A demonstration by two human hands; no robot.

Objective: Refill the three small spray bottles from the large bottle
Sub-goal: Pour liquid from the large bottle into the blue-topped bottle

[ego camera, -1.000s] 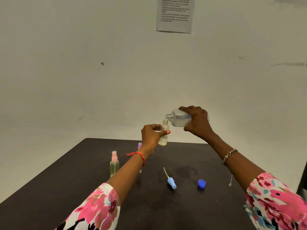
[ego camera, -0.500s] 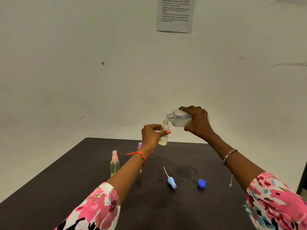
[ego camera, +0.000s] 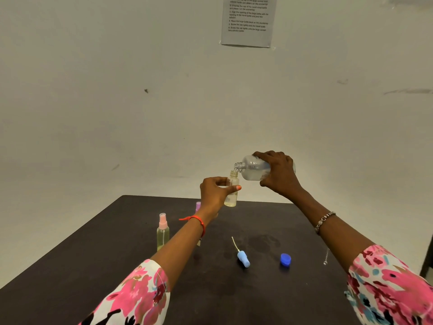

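My left hand point(ego camera: 214, 192) holds a small clear spray bottle point(ego camera: 232, 195) upright above the dark table point(ego camera: 93, 266), its top open and a little pale liquid at its bottom. My right hand point(ego camera: 278, 174) grips the large clear bottle point(ego camera: 251, 170), tipped on its side with its open neck just over the small bottle's mouth. A second small bottle with a pink sprayer point(ego camera: 162, 232) stands at the left. A third one with a purple top point(ego camera: 198, 206) is mostly hidden behind my left wrist.
A light blue sprayer head with its dip tube point(ego camera: 242, 258) lies on the table, and a blue cap point(ego camera: 285, 259) sits to its right. A damp patch point(ego camera: 262, 242) marks the tabletop. A small chain point(ego camera: 326, 256) lies farther right. A printed sheet point(ego camera: 248, 19) hangs on the wall.
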